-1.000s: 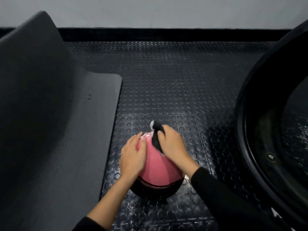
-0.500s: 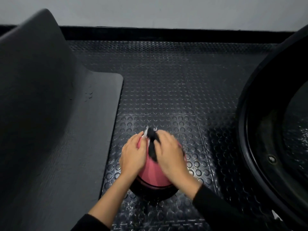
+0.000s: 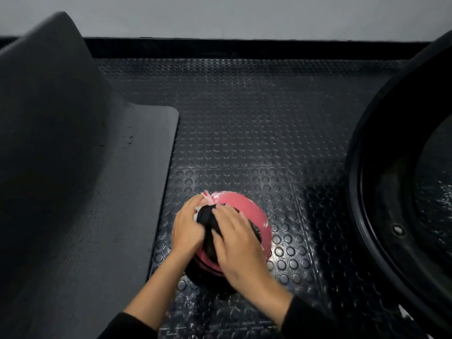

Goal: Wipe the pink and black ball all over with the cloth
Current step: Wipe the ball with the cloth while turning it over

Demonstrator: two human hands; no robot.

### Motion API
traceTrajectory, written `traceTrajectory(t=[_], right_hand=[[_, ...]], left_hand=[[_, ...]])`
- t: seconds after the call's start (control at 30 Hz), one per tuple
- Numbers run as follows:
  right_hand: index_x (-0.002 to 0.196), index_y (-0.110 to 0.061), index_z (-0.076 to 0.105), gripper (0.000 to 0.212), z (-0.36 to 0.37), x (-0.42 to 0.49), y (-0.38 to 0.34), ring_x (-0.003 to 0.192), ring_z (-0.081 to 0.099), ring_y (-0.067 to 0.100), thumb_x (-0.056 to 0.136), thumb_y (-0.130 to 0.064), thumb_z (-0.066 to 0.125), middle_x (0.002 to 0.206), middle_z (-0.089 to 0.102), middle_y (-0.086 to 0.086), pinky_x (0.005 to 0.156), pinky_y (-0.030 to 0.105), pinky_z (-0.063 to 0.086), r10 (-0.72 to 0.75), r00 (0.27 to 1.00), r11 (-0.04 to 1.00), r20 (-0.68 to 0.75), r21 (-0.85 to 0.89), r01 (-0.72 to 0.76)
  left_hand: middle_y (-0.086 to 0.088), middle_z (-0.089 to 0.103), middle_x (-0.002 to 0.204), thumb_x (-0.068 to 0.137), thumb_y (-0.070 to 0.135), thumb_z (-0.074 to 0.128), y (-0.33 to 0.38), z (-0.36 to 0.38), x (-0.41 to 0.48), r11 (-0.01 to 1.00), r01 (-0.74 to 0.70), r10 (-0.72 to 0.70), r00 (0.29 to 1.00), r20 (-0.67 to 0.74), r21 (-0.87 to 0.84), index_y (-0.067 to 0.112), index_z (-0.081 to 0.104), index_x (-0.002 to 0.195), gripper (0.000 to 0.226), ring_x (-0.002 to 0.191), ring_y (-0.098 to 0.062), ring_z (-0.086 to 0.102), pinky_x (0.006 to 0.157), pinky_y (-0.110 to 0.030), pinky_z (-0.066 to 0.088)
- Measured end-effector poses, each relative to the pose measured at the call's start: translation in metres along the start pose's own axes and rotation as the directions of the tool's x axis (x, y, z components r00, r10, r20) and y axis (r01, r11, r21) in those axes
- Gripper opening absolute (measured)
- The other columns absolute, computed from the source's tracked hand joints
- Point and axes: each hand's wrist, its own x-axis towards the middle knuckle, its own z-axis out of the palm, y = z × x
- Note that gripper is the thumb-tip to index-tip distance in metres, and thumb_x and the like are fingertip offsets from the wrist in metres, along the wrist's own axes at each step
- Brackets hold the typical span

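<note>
Studded black rubber floor (image 3: 244,118) is carrying the pink and black ball (image 3: 247,211), with more of its glossy pink dome showing than before. The left hand (image 3: 188,228) is cupping the ball's left side with curled fingers. The right hand (image 3: 241,244) is pressing the bunched black cloth (image 3: 208,222) onto its top, fingers fairly flat.

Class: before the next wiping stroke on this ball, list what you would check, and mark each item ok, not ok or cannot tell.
1. Cloth lies under right hand, against ball: ok.
2. Left hand rests on ball, steadying it: ok.
3. Ball sits on studded floor: ok.
4. Ball's black lower part wiped: cannot tell.
</note>
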Motion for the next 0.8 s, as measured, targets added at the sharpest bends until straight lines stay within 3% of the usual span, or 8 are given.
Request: traceTrajectory(t=[0.1, 0.17, 0.27, 0.37, 0.47, 0.57, 0.67, 0.8], right_hand=[[0.113, -0.014, 0.057, 0.027, -0.009, 0.049, 0.025, 0.109, 0.053, 0.017, 0.098, -0.023, 0.037, 0.116, 0.059, -0.001, 0.092, 0.03, 0.04, 0.238, 0.971, 0.967, 0.015, 0.085, -0.238], [0.097, -0.013, 0.055, 0.021, -0.018, 0.078, 0.039, 0.099, 0.056, 0.023, 0.098, -0.021, 0.036, 0.1, 0.056, 0.001, 0.074, 0.031, 0.037, 0.404, 0.912, 0.906, 0.068, 0.111, -0.409], [0.115, -0.016, 0.054, 0.028, -0.01, 0.046, 0.022, 0.112, 0.051, 0.016, 0.099, -0.023, 0.033, 0.116, 0.055, -0.005, 0.094, 0.032, 0.041, 0.287, 0.958, 0.957, -0.025, 0.037, -0.286], [0.141, -0.019, 0.039, 0.046, -0.002, -0.008, -0.002, 0.14, 0.026, 0.008, 0.098, -0.029, 0.024, 0.146, 0.037, -0.009, 0.119, 0.031, 0.015, 0.083, 0.996, 0.996, -0.008, 0.031, -0.083], [0.126, -0.018, 0.051, 0.035, -0.007, 0.026, 0.025, 0.118, 0.049, 0.013, 0.099, -0.027, 0.03, 0.128, 0.053, -0.005, 0.099, 0.027, 0.037, 0.254, 0.967, 0.959, -0.037, 0.142, -0.246], [0.113, -0.013, 0.055, 0.026, -0.011, 0.06, 0.045, 0.088, 0.053, 0.015, 0.1, -0.022, 0.034, 0.11, 0.058, 0.002, 0.072, 0.028, 0.038, 0.435, 0.9, 0.89, -0.017, 0.162, -0.426], [0.113, -0.013, 0.056, 0.027, -0.007, 0.064, 0.045, 0.09, 0.056, 0.018, 0.1, -0.023, 0.034, 0.109, 0.059, 0.002, 0.075, 0.032, 0.044, 0.427, 0.903, 0.901, -0.05, 0.112, -0.42], [0.12, -0.015, 0.054, 0.03, -0.007, 0.053, 0.039, 0.104, 0.056, 0.017, 0.099, -0.023, 0.034, 0.118, 0.059, -0.001, 0.089, 0.033, 0.046, 0.344, 0.935, 0.931, -0.083, 0.157, -0.329]], left_hand=[[0.012, 0.058, 0.132, 0.098, 0.039, 0.041, 0.005, 0.0, -0.004, 0.996, -0.021, 0.022, 1.0, -0.01, 0.09, 0.032, 0.06, 0.127, 0.035, 0.122, -0.01, 0.05, 0.099, -0.028, 0.036], [0.014, 0.053, 0.136, 0.098, 0.039, 0.038, 0.009, 0.002, -0.005, 0.995, -0.013, 0.015, 1.0, -0.022, 0.102, 0.036, 0.056, 0.129, 0.036, 0.126, -0.009, 0.045, 0.106, -0.034, 0.034], [0.017, 0.053, 0.136, 0.095, 0.044, 0.035, 0.006, 0.003, 0.001, 0.99, 0.033, -0.029, 0.999, -0.034, 0.137, 0.041, 0.056, 0.127, 0.038, 0.128, -0.011, 0.045, 0.109, -0.043, 0.033], [0.012, 0.058, 0.132, 0.098, 0.036, 0.039, 0.004, -0.001, 0.003, 0.996, -0.032, 0.031, 0.999, 0.005, 0.087, 0.037, 0.06, 0.124, 0.034, 0.125, -0.011, 0.049, 0.107, -0.035, 0.035], [0.012, 0.056, 0.134, 0.099, 0.03, 0.039, 0.004, -0.003, 0.001, 0.995, -0.037, 0.036, 0.999, 0.012, 0.097, 0.033, 0.06, 0.126, 0.034, 0.126, -0.01, 0.047, 0.107, -0.03, 0.032], [0.015, 0.051, 0.138, 0.097, 0.028, 0.039, 0.009, 0.003, -0.005, 0.969, -0.093, 0.113, 0.991, -0.075, 0.23, 0.035, 0.06, 0.124, 0.035, 0.134, -0.009, 0.039, 0.116, -0.049, 0.019], [0.018, 0.044, 0.143, 0.097, 0.019, 0.04, 0.018, 0.015, -0.021, 0.895, -0.216, 0.251, 0.967, -0.041, 0.389, 0.034, 0.054, 0.132, 0.041, 0.14, -0.005, 0.028, 0.118, -0.05, 0.0], [0.021, 0.027, 0.153, 0.1, 0.033, 0.028, 0.021, 0.022, -0.024, 0.881, -0.179, 0.19, 0.982, 0.019, 0.437, 0.041, 0.036, 0.143, 0.045, 0.145, -0.005, 0.014, 0.117, -0.051, 0.005]])
